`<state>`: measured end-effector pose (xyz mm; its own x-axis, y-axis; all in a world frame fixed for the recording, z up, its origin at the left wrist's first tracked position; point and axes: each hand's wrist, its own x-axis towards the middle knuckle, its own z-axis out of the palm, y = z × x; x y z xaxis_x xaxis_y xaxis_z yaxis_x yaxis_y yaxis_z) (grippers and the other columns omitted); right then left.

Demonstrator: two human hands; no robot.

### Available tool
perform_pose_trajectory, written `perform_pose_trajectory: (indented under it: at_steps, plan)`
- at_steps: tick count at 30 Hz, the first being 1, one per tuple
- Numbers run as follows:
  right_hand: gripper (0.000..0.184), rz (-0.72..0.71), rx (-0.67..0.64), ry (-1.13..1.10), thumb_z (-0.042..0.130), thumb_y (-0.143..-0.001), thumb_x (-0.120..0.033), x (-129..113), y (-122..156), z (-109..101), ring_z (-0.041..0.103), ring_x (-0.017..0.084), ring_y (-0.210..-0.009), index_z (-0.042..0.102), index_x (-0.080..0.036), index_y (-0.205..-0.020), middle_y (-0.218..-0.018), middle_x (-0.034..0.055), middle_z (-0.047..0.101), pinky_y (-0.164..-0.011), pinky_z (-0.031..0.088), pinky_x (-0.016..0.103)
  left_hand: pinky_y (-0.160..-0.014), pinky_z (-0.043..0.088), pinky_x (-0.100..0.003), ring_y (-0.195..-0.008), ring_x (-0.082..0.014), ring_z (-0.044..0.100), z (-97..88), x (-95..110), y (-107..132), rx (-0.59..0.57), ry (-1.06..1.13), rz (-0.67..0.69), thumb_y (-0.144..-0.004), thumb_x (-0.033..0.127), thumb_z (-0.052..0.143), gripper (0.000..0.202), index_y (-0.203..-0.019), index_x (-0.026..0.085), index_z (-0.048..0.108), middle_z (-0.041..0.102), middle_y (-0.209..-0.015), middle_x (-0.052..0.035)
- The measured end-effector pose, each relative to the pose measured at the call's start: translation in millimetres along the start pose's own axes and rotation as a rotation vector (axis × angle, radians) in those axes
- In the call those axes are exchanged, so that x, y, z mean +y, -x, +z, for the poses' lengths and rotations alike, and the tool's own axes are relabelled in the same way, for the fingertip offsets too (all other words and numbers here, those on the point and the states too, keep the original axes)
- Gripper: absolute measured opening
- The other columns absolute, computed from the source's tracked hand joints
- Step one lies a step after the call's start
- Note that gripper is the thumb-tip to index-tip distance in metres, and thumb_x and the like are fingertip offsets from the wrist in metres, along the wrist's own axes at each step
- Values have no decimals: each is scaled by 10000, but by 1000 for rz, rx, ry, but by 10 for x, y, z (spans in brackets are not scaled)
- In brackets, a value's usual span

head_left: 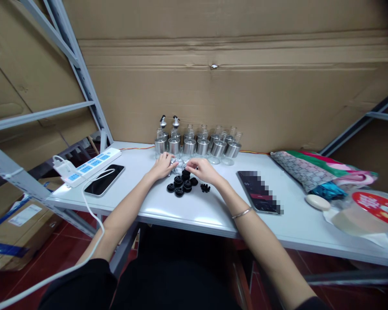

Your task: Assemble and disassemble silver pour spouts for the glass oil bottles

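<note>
My left hand (163, 166) lies palm down on the table, its fingers stretched beside a small heap of shiny silver and whitish parts (180, 166). On the other side of that heap, my right hand (204, 170) has thumb and fingers drawn together; whatever is between them is too small or hidden to make out. Just below the hands sits a group of black ribbed stoppers (179, 181), with a cluster of tiny black pieces (205, 187) to their right. Behind the hands stand several glass bottles with metal sleeves (189, 146); two at the back left carry pourer spouts (176, 122).
At left are a power strip (93, 165) with a white cable and a dark phone (105, 181). A second phone (258, 191), a patterned pouch (304, 172), a white oval object (317, 202) and a red-lidded tub (368, 215) lie right. Cardboard (233, 94) backs the table.
</note>
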<state>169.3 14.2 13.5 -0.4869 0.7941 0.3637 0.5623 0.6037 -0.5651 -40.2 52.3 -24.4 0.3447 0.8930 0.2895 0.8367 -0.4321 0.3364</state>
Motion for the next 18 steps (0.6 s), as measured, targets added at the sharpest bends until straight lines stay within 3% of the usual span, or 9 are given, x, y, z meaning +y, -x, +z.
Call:
perform_pose_trajectory:
  at_steps: [6,13,15,18]
  plan:
    - [318,101,40,-194,594,-768,-441,24,15,-113,466,113,-552,652,-131,-725,-594,3,579,-542,360,236,-1053,341,-409,-1191,-243,416,-79,53,-27,111,85,-13,-940,415,407,353,-1207,191,463,448,-1175,-94]
    - [348,81,75,-144,539,-776,-473,41,25,-134,515,143,-594,637,-142,-728,-649,37,621,-585,399,262,-1062,356,-331,-1145,-197,477,-245,255,-175,391,325,-29,-876,250,506,336,-1187,157,420,444,-1186,-114]
    - [351,84,102,-130,530,-784,-478,64,34,-130,514,146,-577,643,-149,-736,-620,29,610,-577,404,264,-1062,359,-334,-1160,-199,475,-319,342,-259,440,337,2,-850,212,530,336,-1166,166,423,441,-1199,-115]
    - [355,79,109,-114,535,-785,-490,110,39,-133,537,156,-582,647,-157,-734,-613,31,614,-589,421,271,-1072,339,-383,-1219,-230,443,-503,426,-477,621,308,-4,-844,176,521,296,-1127,202,439,455,-1215,-107]
